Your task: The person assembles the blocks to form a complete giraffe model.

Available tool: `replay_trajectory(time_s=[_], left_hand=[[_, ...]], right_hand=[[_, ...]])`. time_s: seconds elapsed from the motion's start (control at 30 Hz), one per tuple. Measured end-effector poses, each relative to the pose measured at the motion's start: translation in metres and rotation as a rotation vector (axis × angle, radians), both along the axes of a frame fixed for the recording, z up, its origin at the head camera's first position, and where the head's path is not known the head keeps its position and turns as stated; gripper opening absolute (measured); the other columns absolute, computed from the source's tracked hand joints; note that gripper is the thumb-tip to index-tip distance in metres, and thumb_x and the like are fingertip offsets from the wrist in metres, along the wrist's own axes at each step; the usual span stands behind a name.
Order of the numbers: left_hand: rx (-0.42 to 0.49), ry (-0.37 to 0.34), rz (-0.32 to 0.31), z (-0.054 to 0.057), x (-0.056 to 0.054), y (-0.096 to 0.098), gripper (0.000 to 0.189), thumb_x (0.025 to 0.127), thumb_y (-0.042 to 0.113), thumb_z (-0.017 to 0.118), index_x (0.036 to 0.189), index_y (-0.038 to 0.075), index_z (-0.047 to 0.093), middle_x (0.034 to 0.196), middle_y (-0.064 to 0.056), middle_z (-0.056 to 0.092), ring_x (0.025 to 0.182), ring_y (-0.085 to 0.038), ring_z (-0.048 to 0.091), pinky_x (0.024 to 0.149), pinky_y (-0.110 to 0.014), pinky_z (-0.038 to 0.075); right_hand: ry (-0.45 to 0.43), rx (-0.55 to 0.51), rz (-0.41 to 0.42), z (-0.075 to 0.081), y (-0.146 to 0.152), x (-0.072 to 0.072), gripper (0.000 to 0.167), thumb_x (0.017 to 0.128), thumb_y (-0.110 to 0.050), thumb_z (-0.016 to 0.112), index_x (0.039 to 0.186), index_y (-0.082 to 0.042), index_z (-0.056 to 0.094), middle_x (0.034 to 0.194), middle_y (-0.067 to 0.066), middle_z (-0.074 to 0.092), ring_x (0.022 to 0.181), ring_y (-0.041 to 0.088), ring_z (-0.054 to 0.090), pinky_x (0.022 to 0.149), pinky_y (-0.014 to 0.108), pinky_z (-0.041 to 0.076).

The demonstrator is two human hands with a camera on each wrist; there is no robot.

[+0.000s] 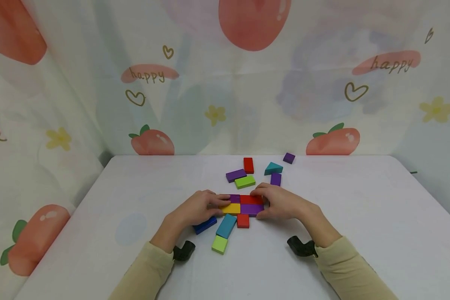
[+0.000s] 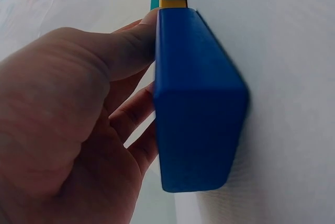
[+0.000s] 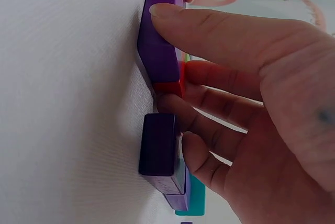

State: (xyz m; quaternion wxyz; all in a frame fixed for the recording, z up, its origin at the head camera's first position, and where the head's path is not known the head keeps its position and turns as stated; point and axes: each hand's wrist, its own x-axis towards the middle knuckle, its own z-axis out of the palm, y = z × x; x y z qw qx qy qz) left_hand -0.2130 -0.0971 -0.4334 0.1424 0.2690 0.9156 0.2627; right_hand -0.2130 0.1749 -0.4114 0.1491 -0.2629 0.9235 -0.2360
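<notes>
In the head view, a purple block (image 1: 234,198) and a red block (image 1: 247,199) lie side by side behind a yellow block (image 1: 232,208) and a second purple block (image 1: 252,209), forming a flat rectangle. My left hand (image 1: 200,207) pinches its left end, thumb at the yellow block and fingers over the far purple one. At the right end, my right hand (image 1: 285,202) has its thumb against the near purple block (image 3: 159,46) and fingers at the red one. A dark blue block (image 1: 205,225) lies just below the left hand, large in the left wrist view.
Close in front are a small red block (image 1: 243,221), a teal-blue block (image 1: 226,226) and a lime block (image 1: 219,245). Behind lie another red block (image 1: 248,165), a purple block (image 1: 236,175), a green block (image 1: 245,182), a teal triangle (image 1: 273,168) and further purple blocks (image 1: 289,158).
</notes>
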Motion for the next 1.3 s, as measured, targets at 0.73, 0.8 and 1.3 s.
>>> replay_trajectory(time_s=[0.73,0.8,1.3], left_hand=[[0.008,-0.006,0.015,0.0005,0.0003,0.0010,0.040,0.097,0.017,0.069,0.137,0.025,0.066,0.143,0.013,0.056,0.124,-0.018,0.053,0.101,-0.036,0.049],[0.005,-0.004,0.013,0.0005,0.0002,0.0009,0.041,0.097,0.017,0.069,0.137,0.025,0.066,0.143,0.013,0.056,0.125,-0.018,0.052,0.101,-0.036,0.048],[0.003,0.021,-0.018,0.0014,0.0011,-0.0002,0.039,0.098,0.018,0.069,0.137,0.023,0.066,0.144,0.012,0.056,0.125,-0.018,0.052,0.101,-0.035,0.048]], right_hand=[[-0.002,-0.008,-0.005,0.0012,0.0007,-0.0002,0.058,0.083,-0.021,0.085,0.134,-0.005,0.062,0.130,0.010,0.057,0.115,0.027,0.056,0.093,0.040,0.055],[-0.001,-0.008,-0.002,0.0013,0.0009,-0.0004,0.058,0.083,-0.022,0.085,0.134,-0.005,0.062,0.130,0.010,0.057,0.115,0.027,0.056,0.093,0.040,0.055],[0.008,-0.014,-0.011,0.0029,0.0025,-0.0014,0.058,0.087,-0.026,0.081,0.136,-0.005,0.061,0.126,0.009,0.059,0.104,0.022,0.057,0.086,0.034,0.056]])
